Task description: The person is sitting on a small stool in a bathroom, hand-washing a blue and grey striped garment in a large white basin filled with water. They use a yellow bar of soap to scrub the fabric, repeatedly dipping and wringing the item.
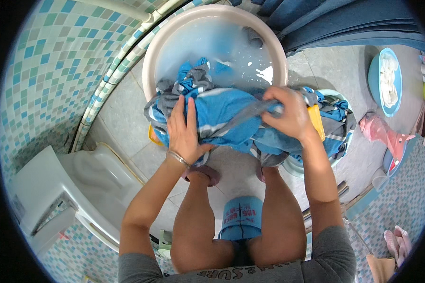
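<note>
A wet, crumpled blue-and-grey striped cloth [231, 120] is pressed flat-palmed by the left hand [184, 129] and fist-gripped by the right hand [290, 115] over the round basin's [148, 61] near rim.

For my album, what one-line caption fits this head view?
Left hand and right hand press blue-and-grey cloth over a basin.
</note>
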### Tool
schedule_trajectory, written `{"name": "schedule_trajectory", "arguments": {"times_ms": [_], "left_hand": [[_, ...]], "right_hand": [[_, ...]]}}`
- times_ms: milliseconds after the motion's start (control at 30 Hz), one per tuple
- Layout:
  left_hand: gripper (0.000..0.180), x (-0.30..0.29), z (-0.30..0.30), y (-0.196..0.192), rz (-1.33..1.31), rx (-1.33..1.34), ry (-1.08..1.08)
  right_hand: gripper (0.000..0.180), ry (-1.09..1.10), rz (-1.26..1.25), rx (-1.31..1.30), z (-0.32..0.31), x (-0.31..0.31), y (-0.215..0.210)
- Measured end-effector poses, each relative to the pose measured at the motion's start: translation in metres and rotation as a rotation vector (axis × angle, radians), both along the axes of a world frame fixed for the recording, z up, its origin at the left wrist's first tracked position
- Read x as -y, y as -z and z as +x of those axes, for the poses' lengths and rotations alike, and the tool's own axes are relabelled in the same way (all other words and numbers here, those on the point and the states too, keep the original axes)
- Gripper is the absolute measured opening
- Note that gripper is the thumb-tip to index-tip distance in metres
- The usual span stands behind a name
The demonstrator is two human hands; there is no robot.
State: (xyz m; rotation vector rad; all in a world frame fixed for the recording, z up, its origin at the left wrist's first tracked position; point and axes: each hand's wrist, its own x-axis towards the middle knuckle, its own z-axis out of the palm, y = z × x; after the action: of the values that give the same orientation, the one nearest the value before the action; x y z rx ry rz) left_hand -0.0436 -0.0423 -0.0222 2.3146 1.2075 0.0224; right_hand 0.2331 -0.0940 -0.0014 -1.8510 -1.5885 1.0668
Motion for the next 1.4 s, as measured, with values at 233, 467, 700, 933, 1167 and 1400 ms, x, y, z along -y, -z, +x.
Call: {"name": "schedule_trajectory", "arguments": {"times_ms": [233,467,700,933,1167,1400], "left_hand": [[0.058,-0.019,0.014,0.011,0.005,0.034,0.268],[0.018,-0.017,0.024,-0.023,-0.012,0.428,0.521],[0.100,-0.031,0.019,-0.002,-0.187,-0.008,0.292],[0.073,-0.068,0.025,0.013,-0.345,-0.022,0.526],[0.032,-0.111,0.029,-0.010,-1.008,0.517,0.084],[0.097,-0.069,0.021,-0.001,-0.529,-0.118,0.389]], "right_hand": [[0.032,-0.070,-0.060,-0.155,0.007,0.016,0.001],[0.036,-0.246,-0.147,0.397,-0.024,0.005,0.032],[0.018,-0.075,-0.037,0.053,0.004,0.003,0.013],[0.034,0.364,-0.042,-0.412,0.010,0.016,0.019],[0.060,-0.129,-0.089,0.154,-0.003,0.000,0.047],[0.030,0.585,-0.053,-0.397,-0.003,0.000,0.058]]}}
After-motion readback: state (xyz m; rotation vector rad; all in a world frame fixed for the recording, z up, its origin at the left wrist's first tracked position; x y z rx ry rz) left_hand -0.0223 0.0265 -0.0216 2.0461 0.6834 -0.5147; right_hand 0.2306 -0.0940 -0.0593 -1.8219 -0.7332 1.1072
